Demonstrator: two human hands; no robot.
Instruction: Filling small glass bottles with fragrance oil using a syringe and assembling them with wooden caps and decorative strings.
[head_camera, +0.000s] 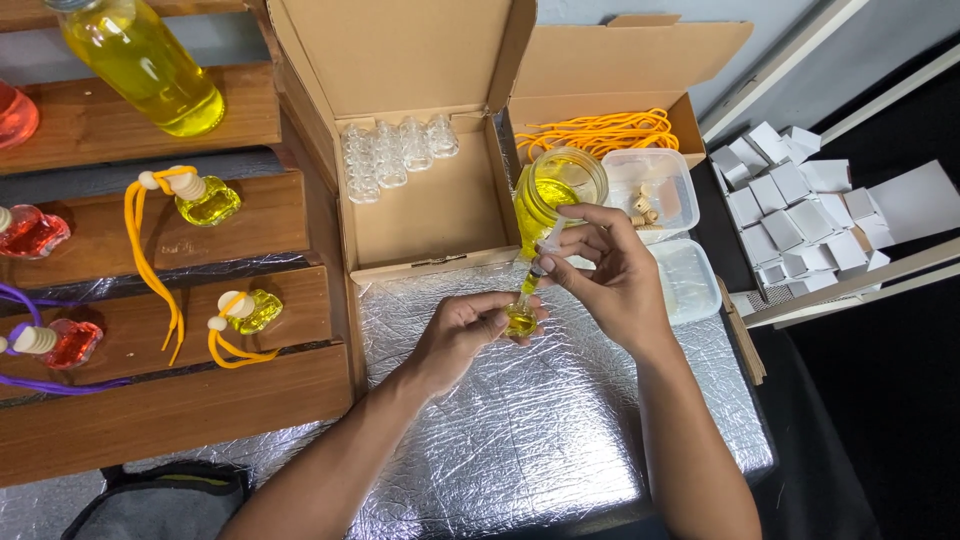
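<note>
My left hand (462, 335) pinches a small glass bottle (520, 321) partly filled with yellow liquid, held just above the silver foil mat (520, 440). My right hand (605, 270) holds a syringe (538, 264) upright, its tip pointing down into the bottle's mouth. Right behind my hands stands a glass jar (556, 190) of yellow liquid. An open cardboard box (425, 195) further back holds several empty small glass bottles (395, 152).
Wooden steps (150, 290) on the left carry filled yellow and red bottles with cords and a large yellow bottle (150, 62). Another box holds orange cords (600, 130). Plastic tubs (660, 190) with stoppers and a pile of white cartons (790, 205) sit on the right.
</note>
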